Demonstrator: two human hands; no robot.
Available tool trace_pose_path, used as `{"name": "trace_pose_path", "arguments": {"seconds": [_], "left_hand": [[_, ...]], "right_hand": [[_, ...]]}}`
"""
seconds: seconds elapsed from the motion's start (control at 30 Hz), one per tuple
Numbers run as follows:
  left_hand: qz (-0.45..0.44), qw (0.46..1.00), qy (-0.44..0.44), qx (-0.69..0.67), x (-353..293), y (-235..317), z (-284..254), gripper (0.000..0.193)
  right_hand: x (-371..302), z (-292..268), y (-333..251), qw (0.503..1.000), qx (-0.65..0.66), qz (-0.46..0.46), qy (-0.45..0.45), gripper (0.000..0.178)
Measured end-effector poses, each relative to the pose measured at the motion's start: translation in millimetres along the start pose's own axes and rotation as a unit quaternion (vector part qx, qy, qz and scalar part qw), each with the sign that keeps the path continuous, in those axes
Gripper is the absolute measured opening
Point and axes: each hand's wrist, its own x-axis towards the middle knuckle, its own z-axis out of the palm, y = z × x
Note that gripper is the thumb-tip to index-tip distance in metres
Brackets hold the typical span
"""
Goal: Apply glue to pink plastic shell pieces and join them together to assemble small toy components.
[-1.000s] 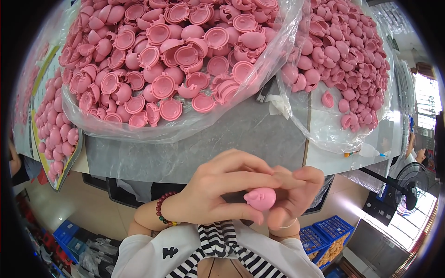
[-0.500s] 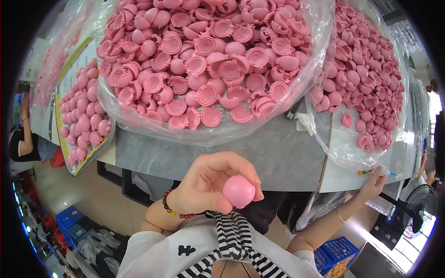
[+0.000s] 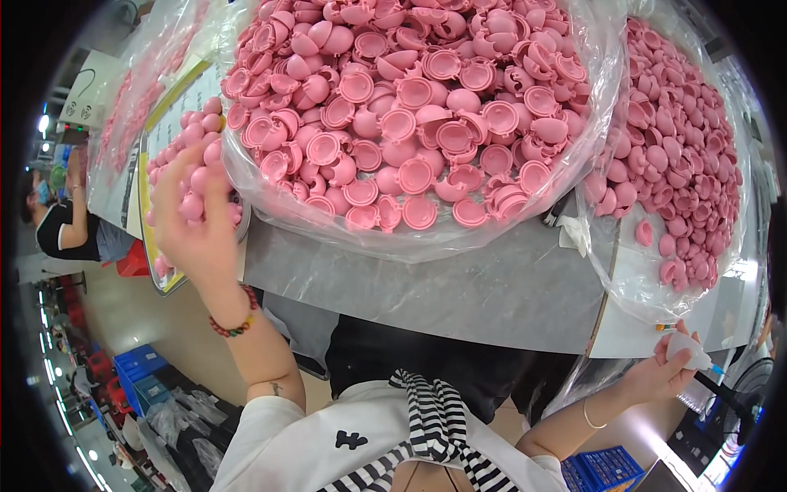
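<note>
My left hand (image 3: 195, 225) is over the tray (image 3: 170, 281) of closed pink balls at the left, blurred by motion. Thumb and fingers look apart, with pink balls (image 3: 193, 205) showing between them; whether one of these is in its grasp cannot be made out. Out at the right, by the table edge, my right hand (image 3: 670, 371) is closed around a small whitish squeeze bottle (image 3: 687, 350) with a blue tip. Loose pink half shells (image 3: 414, 175) lie heaped in a clear plastic bag (image 3: 393, 243) in front of me.
A second clear bag of pink shells (image 3: 676, 164) lies on the right. The grey tabletop (image 3: 393, 283) runs along the near side. Blue crates (image 3: 139, 373) stand on the floor at left, another blue crate (image 3: 602, 469) at lower right. A person (image 3: 70, 221) works at far left.
My left hand has gone from the middle, where it held a pink ball, to the tray at left. My right hand has lifted the bottle off the tabletop, and the view has shifted.
</note>
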Motion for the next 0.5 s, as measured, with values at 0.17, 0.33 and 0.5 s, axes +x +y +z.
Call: {"name": "trace_pose_path", "arguments": {"seconds": [0.17, 0.33, 0.5], "left_hand": [[0.089, 0.981, -0.141, 0.096, -2.1, 40.0, 21.5, 0.022], [0.071, 0.987, -0.13, 0.068, 0.9, 48.1, 26.7, 0.019], [0.179, 0.968, -0.163, 0.07, 0.4, 43.0, 34.9, 0.013]], "right_hand": [[-20.8, 10.4, -12.3, 0.993, 0.039, -0.04, -0.107, 0.046], [-33.7, 8.3, -14.7, 0.991, 0.068, -0.011, -0.112, 0.041], [-37.9, 7.6, -17.1, 0.984, 0.103, -0.001, -0.147, 0.037]]}}
